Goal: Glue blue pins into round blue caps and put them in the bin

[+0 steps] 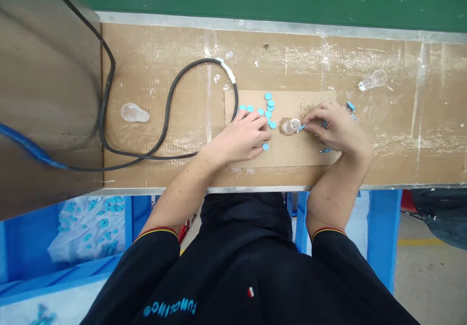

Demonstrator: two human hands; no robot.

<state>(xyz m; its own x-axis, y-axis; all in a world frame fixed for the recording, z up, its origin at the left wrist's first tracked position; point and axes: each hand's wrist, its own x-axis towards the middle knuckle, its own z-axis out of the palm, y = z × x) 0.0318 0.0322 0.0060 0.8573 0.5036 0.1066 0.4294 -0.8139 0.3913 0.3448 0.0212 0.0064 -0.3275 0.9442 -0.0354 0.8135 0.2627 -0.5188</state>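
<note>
Head view: right hand (339, 126) inward, fingers (315, 115) in pinch

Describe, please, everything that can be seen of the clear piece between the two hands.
The clear piece is small, see-through and shiny, and looks like glass or clear plastic. Its round rim is at the right end, with the body reaching left from it. It sits over a brown patch on the cardboard sheet; whether it lies or stands tilted is hard to tell. The right hand holds a blue part at the rim, perhaps touching it. The left hand is apart from it.
</note>
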